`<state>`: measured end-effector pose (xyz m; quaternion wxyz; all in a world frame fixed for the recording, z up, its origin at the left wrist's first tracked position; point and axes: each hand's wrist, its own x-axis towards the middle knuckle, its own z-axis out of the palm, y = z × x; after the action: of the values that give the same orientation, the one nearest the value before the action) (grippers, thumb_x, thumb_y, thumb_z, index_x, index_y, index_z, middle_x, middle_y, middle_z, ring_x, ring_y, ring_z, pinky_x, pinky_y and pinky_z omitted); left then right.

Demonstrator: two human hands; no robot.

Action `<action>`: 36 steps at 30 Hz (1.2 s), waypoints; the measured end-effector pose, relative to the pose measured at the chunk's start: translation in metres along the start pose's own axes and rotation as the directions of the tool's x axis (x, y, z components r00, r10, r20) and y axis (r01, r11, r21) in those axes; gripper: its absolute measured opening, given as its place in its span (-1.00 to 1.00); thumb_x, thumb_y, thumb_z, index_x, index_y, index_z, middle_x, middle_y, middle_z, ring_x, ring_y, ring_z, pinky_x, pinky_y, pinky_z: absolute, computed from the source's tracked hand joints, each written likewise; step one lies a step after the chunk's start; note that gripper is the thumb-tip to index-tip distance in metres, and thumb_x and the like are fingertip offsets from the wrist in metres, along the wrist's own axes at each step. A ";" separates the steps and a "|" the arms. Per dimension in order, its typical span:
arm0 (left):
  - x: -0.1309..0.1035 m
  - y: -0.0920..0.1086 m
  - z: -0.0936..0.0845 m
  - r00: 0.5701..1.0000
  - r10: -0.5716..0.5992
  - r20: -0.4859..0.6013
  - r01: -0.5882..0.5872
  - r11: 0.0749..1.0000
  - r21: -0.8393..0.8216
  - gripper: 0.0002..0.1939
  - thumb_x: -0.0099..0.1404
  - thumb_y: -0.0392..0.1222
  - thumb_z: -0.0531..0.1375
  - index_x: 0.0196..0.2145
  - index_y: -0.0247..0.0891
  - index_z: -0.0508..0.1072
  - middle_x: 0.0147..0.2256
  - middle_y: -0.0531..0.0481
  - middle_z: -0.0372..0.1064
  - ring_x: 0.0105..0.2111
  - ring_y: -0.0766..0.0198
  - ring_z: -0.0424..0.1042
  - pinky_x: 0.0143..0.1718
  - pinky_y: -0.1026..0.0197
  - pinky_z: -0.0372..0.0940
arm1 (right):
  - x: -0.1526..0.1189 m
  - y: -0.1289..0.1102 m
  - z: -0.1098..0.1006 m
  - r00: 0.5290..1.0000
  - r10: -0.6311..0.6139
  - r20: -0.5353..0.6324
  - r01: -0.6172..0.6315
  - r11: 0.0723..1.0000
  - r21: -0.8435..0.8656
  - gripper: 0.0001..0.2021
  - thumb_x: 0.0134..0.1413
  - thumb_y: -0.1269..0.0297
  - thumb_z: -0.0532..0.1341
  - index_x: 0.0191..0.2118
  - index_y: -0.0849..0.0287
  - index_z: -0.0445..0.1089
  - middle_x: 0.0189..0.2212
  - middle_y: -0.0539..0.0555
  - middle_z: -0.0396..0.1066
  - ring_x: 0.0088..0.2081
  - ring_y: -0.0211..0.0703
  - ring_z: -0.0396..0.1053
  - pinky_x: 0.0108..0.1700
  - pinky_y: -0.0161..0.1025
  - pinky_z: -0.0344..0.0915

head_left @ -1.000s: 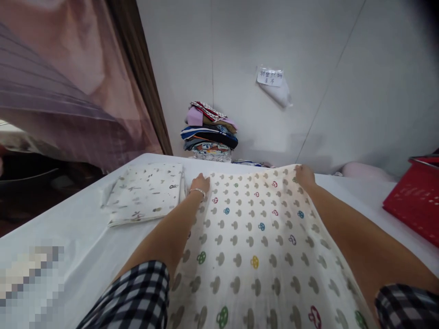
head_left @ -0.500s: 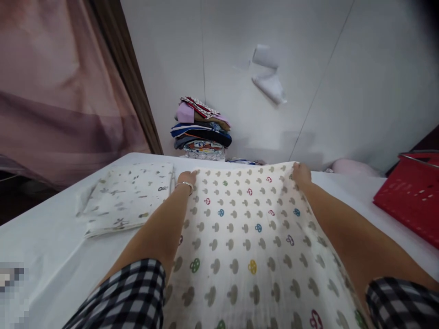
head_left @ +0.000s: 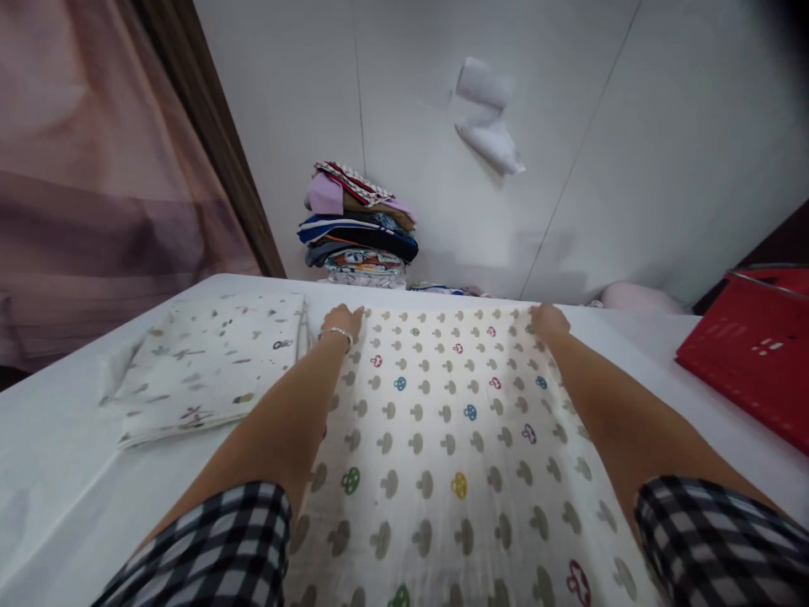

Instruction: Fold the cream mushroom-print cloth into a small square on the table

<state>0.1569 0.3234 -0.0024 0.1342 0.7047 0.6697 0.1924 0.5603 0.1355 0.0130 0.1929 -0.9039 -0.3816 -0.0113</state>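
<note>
A white cloth printed with grey and coloured mushrooms [head_left: 442,438] stretches from the far side of the table towards me, its near end running out of view. At its far left corner my left hand [head_left: 343,322], with a bracelet on the wrist, is closed on the fabric. My right hand [head_left: 549,322] pinches the far right corner. Between the two hands the far edge is drawn fairly straight. Left of my left forearm lies a folded white cloth with small scattered prints [head_left: 208,358].
The white table [head_left: 56,455] carries both cloths. Behind its far edge rises a stack of folded clothes [head_left: 360,228]. A red basket [head_left: 752,346] stands at the right. Curled white paper [head_left: 490,118] hangs on the wall, and a pinkish curtain [head_left: 94,169] hangs at the left.
The far edge of the mushroom cloth has come down slightly at the right and looks straighter. Both hands keep hold of its corners. The view has shifted a little.
</note>
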 end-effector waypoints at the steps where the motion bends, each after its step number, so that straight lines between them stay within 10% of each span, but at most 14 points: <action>1: -0.005 0.000 0.001 1.000 0.008 0.015 -0.009 1.000 0.020 -0.46 0.25 0.07 0.00 0.02 -0.40 0.29 0.02 -0.34 0.27 0.03 -0.10 0.24 -0.04 0.00 0.18 | -0.004 0.002 0.005 1.000 0.011 0.027 -0.011 1.000 -0.013 -0.62 0.19 0.16 -0.02 -0.08 0.40 0.28 -0.20 0.44 0.35 -0.10 0.14 0.32 -0.16 -0.06 0.21; 5: -0.037 -0.001 -0.004 0.978 0.206 0.037 -0.209 0.967 0.144 -0.45 0.28 0.04 -0.04 0.15 -0.28 0.15 0.18 -0.20 0.07 0.14 0.01 0.11 0.07 0.01 0.11 | -0.026 0.010 0.015 0.996 -0.017 0.086 0.025 0.995 -0.098 -0.59 0.17 0.12 -0.01 0.02 0.29 0.22 -0.11 0.34 0.34 -0.04 0.09 0.29 -0.10 -0.08 0.20; 9: -0.080 -0.013 -0.011 0.856 0.510 0.082 -0.512 0.818 0.261 -0.45 0.29 0.08 -0.08 0.16 -0.24 0.14 0.22 -0.14 -0.01 0.22 0.08 -0.04 0.17 -0.01 -0.06 | -0.057 0.017 0.013 0.963 -0.264 0.053 0.269 0.947 -0.176 -0.59 0.21 0.17 -0.07 0.09 0.25 0.17 0.10 0.28 0.19 0.11 0.05 0.13 0.06 -0.07 0.08; 13: -0.097 -0.030 -0.007 0.851 0.491 0.185 -0.525 0.803 0.282 -0.36 0.26 0.20 -0.13 0.15 -0.23 0.16 0.26 -0.13 -0.11 0.23 0.01 -0.10 0.16 -0.12 -0.10 | -0.083 0.020 0.017 0.880 -0.439 0.181 0.468 0.868 -0.168 -0.54 0.22 0.10 -0.09 0.15 0.19 0.12 0.22 0.20 0.02 0.24 0.01 -0.10 0.17 0.01 -0.10; 22: -0.090 -0.027 -0.010 0.892 0.370 0.261 -0.437 0.854 0.282 -0.29 0.24 0.23 -0.18 0.16 -0.31 0.14 0.27 -0.20 -0.19 0.24 -0.06 -0.16 0.12 -0.22 -0.07 | -0.117 0.014 0.002 0.914 -0.300 0.273 0.349 0.925 -0.150 -0.50 0.24 0.04 -0.17 0.21 0.15 0.05 0.28 0.13 -0.14 0.28 -0.02 -0.23 0.21 0.15 -0.31; 29: -0.193 -0.045 -0.045 0.783 0.550 0.290 -0.617 0.748 0.247 -0.37 0.27 0.14 -0.10 0.21 -0.19 0.10 0.28 -0.08 -0.18 0.26 0.03 -0.20 0.19 -0.13 -0.17 | -0.256 0.082 -0.052 0.836 -0.435 0.335 0.452 0.892 0.029 -0.45 0.21 -0.02 -0.13 0.24 0.11 0.03 0.28 0.11 -0.13 0.29 -0.03 -0.24 0.25 0.07 -0.32; 32: -0.235 -0.072 -0.058 0.733 0.586 0.346 -0.668 0.716 0.202 -0.37 0.27 0.15 -0.11 0.21 -0.17 0.09 0.27 -0.07 -0.15 0.26 0.03 -0.18 0.19 -0.11 -0.14 | -0.308 0.120 -0.069 0.882 -0.356 0.310 0.324 0.934 0.150 -0.42 0.18 -0.07 -0.09 0.24 0.11 0.06 0.27 0.12 -0.12 0.28 -0.02 -0.20 0.26 0.03 -0.26; 36: -0.256 -0.094 -0.067 0.782 0.497 0.376 -0.594 0.777 0.208 -0.39 0.29 0.09 -0.15 0.22 -0.21 0.08 0.26 -0.09 -0.12 0.26 0.08 -0.16 0.19 -0.06 -0.08 | -0.354 0.154 -0.075 0.971 -0.149 0.187 0.060 0.910 0.410 -0.39 0.12 -0.09 0.02 0.22 0.10 0.11 0.26 0.08 -0.07 0.25 -0.04 -0.07 0.25 -0.06 -0.11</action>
<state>0.0359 0.0699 -0.0085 0.0575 0.9025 0.4269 0.0046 0.4261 -0.2318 -0.0290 0.3313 -0.8190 -0.4424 0.1542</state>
